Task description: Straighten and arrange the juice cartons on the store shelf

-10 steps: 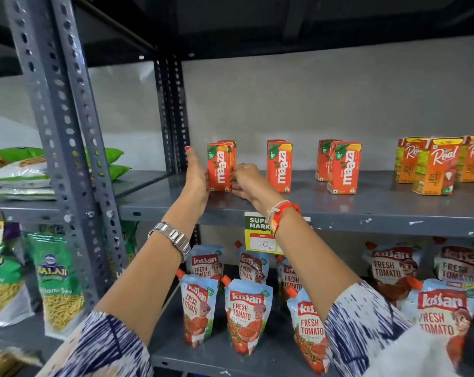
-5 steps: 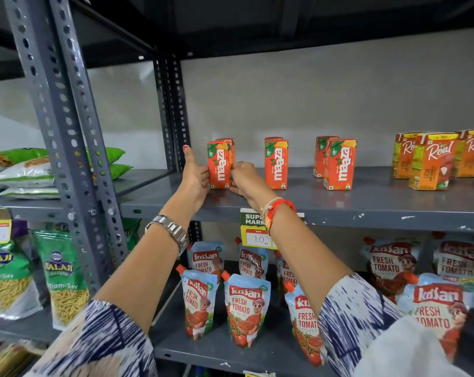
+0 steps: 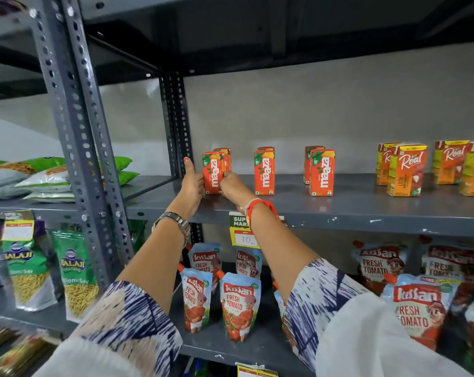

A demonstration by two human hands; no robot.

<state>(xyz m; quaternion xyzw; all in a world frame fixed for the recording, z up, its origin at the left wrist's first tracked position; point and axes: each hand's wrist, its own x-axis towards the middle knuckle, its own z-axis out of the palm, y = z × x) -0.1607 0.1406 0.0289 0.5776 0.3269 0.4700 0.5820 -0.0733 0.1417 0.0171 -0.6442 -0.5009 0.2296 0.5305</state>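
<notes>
Small red Maaza juice cartons stand upright in pairs on the grey metal shelf (image 3: pixel 352 210). Both hands clasp the leftmost front carton (image 3: pixel 212 172): my left hand (image 3: pixel 192 183) presses its left side with the thumb up, and my right hand (image 3: pixel 230 185) grips its right side low down. A second carton (image 3: pixel 226 159) stands just behind it. Another pair (image 3: pixel 264 172) stands to the right, then a third pair (image 3: pixel 321 172). Orange Real cartons (image 3: pixel 405 170) stand further right, one angled.
A perforated grey upright (image 3: pixel 75 126) stands at left, another post (image 3: pixel 180 123) just behind the held carton. Green snack bags (image 3: pixel 53 175) lie on the left shelf. Tomato ketchup pouches (image 3: pixel 240 306) fill the shelf below. A price tag (image 3: pixel 242 232) hangs on the shelf edge.
Both hands stay on the leftmost carton. My right hand has closed in tighter on its right side. The rest of the shift looks like head motion.
</notes>
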